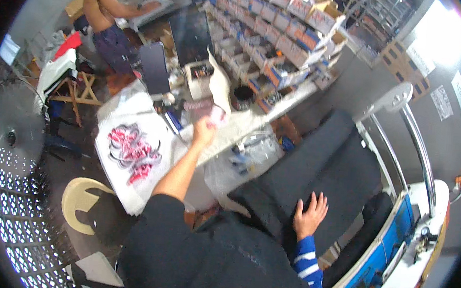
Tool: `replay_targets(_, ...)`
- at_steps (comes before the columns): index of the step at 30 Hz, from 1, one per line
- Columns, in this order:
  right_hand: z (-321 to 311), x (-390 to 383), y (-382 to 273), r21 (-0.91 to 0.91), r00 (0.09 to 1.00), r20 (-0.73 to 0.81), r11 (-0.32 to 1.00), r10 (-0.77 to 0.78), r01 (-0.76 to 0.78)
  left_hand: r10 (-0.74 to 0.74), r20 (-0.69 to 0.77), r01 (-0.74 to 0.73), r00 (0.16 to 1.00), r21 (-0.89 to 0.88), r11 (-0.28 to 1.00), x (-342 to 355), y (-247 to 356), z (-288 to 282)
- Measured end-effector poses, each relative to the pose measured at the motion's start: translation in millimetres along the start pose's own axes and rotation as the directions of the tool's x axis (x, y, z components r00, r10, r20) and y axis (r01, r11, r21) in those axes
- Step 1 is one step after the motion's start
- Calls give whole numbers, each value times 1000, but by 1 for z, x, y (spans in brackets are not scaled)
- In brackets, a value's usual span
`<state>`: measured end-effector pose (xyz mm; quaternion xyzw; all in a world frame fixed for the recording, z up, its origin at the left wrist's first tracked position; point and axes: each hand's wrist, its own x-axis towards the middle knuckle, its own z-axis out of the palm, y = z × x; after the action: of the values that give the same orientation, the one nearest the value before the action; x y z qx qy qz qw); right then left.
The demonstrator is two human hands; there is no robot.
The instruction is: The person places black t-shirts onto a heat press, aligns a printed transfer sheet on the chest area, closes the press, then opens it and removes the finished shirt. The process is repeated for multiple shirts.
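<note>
My left hand (pixel 204 132) reaches out over the worktable, its fingers closed on a cream strip (pixel 219 84) with a pinkish end. The strip curls upward from the hand; whether it comes off a roll I cannot tell. Lying flat, fingers spread, my right hand (pixel 310 218) rests on a black cloth (pixel 314 168), which looks like a garment. This cloth is draped over a press-like machine (pixel 421 211) with a blue side and chrome bars. Left of my left arm, a stack of white sheets (pixel 116 171) carries a red and black printed design.
Small open boxes (pixel 286 35) fill a tiered rack behind the table. A black cup (pixel 243 96) and an open carton (pixel 197 83) stand near my left hand. A large fan (pixel 14 134) and a cream stool (pixel 79 205) are on the left. Another person (pixel 108 18) works at the back left.
</note>
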<state>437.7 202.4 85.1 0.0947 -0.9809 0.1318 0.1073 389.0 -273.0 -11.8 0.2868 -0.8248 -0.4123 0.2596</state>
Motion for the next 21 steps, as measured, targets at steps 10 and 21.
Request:
replay_targets(10,-40,8,-11,792,966,199,553,165,-258,414,889,-176,196,-383,907,-148,232,47)
replay_targets(21,-70,-5,109,706,832,119,543,542,-455,759,601,-568,251,-544,618,-121,354,222)
